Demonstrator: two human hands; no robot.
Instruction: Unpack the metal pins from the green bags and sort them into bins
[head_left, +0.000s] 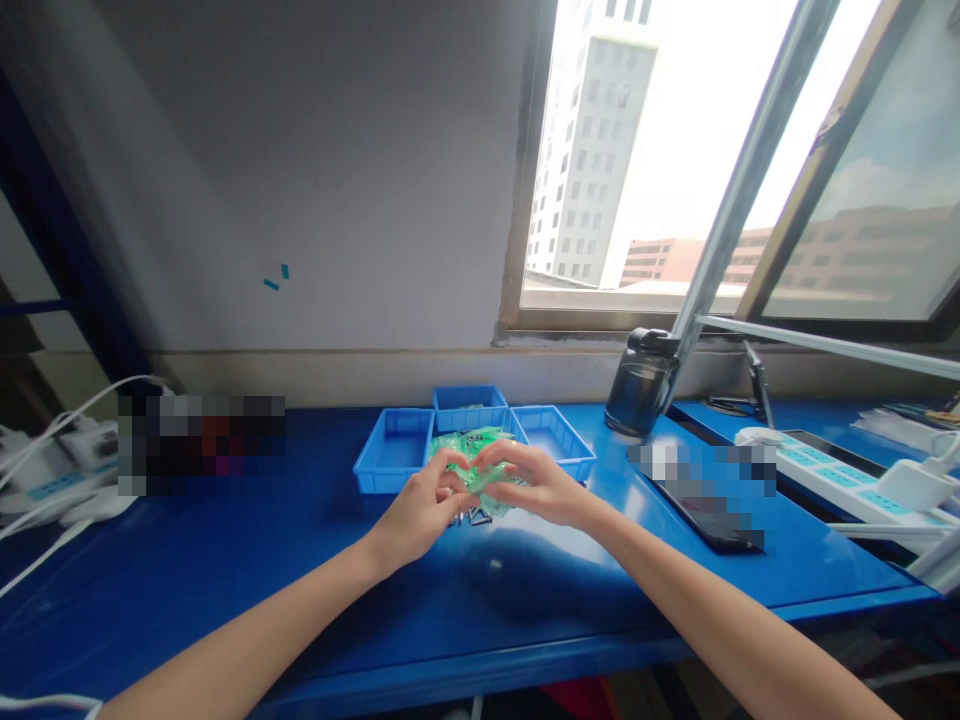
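Observation:
In the head view both my hands meet over the front of the blue trays. My right hand (536, 480) has its fingers closed on a small green see-through plastic bag (491, 478). Thumb and fingers of my left hand (427, 500) pinch at the bag's left edge. Just behind the hands lies a pile of similar green bags (487, 436), partly covered by my fingers. Several small dark screws (480, 518) are scattered on the table right below the hands. What is inside the held bag cannot be made out.
Blue trays stand around the pile: a left one (390, 482), a back one (469, 396) and a right one (559, 430). A dark bottle (639, 385), a phone (709, 515) and a white power strip (840, 475) are on the right. White cables (45, 540) run along the left of the blue table (300, 560).

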